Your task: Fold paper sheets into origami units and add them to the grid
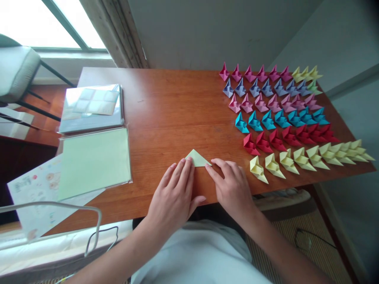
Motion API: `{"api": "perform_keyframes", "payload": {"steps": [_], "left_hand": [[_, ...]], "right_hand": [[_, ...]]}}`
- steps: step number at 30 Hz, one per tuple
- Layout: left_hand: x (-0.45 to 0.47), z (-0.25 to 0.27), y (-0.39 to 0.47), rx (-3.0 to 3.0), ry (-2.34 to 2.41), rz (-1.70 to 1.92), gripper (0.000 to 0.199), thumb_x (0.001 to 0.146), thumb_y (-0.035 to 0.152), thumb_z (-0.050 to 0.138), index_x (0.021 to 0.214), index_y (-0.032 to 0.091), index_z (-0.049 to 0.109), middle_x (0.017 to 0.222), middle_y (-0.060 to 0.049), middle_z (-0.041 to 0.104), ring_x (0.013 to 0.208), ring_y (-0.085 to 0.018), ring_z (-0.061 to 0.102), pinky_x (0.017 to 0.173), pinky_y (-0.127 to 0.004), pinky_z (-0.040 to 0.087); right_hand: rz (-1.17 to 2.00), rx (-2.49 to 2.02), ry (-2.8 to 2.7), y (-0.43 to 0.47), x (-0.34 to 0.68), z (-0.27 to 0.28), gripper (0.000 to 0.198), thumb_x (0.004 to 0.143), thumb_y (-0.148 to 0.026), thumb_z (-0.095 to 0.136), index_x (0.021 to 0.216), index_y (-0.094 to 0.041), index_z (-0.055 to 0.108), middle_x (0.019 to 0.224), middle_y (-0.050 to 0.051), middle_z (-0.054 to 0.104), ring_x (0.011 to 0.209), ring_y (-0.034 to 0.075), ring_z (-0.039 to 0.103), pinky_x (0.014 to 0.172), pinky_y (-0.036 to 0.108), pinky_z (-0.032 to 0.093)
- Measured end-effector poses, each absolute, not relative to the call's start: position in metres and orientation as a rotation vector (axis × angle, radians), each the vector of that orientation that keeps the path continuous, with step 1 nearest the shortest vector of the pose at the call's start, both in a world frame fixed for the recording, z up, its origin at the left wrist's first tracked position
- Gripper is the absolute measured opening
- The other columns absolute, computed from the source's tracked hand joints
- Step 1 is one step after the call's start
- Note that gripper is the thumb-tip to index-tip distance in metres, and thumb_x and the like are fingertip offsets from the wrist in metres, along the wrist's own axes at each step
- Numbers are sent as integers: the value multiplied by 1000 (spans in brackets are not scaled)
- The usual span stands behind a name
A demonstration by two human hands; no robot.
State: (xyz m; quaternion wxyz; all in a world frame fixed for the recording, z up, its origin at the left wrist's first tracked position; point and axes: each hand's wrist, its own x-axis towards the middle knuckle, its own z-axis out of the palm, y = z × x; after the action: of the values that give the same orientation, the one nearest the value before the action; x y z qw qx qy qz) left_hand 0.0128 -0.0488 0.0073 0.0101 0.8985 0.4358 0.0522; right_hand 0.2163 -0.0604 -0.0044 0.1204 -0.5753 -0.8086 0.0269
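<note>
A small pale green sheet of paper (197, 158), folded into a triangle, lies flat on the wooden table with its peak pointing away from me. My left hand (176, 189) rests flat with fingers stretched out, their tips covering the triangle's left part. At the triangle's right corner is my right hand (232, 181), its index fingertip touching the paper and the other fingers loosely bent. Neither hand grips the paper; both press or touch it from above.
Rows of folded paper boats in pink, purple, blue (268, 120), red (276, 141) and yellow (274, 165) fill the right side. Left are a pack of light green paper (94, 161), another wrapped pack (89, 122) and a printed sheet (35, 185). A white cable (99, 221) hangs at lower left.
</note>
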Motion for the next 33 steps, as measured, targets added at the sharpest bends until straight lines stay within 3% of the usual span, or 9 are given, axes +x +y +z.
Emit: {"api": "perform_keyframes", "payload": {"steps": [6,10,15,18,24,27,33], "left_hand": [[-20,10,-57,2772,1478,204,72,100,54,41,152,4,38,158,-16,40,145,-35,40,120,-50,26],[-19,14,-55,2754,1531,279,62,99,44,47,148,5,42,152,-19,50,141,-35,44,114,-50,33],[-2,16,-34,2643,1591,481,39,97,27,51,134,14,57,132,-14,65,117,-31,61,96,-42,47],[10,16,-18,2537,1568,507,37,97,26,51,132,16,57,121,-12,67,103,-28,63,88,-40,51],[21,10,-5,2369,1561,546,39,96,25,51,134,20,55,120,-10,66,105,-27,61,91,-41,51],[21,8,-4,2368,1566,538,43,93,22,54,135,20,53,124,-11,64,108,-29,60,94,-43,50],[19,8,-3,2312,1504,640,44,93,25,58,137,21,51,133,-11,61,118,-28,59,101,-41,48]], "right_hand": [[89,-1657,-2334,-59,216,-4,42,95,-9,49,132,-19,65,134,13,61,114,31,53,91,47,46],[205,-1612,-2249,-50,217,-1,34,95,-10,50,122,-19,70,123,11,65,107,28,56,91,44,50],[391,-1553,-2105,-32,217,4,23,93,-9,54,99,-21,72,105,8,68,97,24,59,88,39,52],[454,-1554,-2048,-23,215,5,16,91,-10,57,98,-20,68,102,7,68,96,24,60,89,38,52],[405,-1665,-1975,-17,209,2,16,89,-20,67,104,-19,64,105,10,64,101,28,59,91,43,50],[444,-1674,-1956,-15,206,0,9,87,-18,69,93,-20,63,103,9,62,100,27,58,90,42,50],[668,-1480,-1899,-15,211,4,15,88,-8,61,86,-22,57,102,5,68,98,23,61,88,36,49]]}}
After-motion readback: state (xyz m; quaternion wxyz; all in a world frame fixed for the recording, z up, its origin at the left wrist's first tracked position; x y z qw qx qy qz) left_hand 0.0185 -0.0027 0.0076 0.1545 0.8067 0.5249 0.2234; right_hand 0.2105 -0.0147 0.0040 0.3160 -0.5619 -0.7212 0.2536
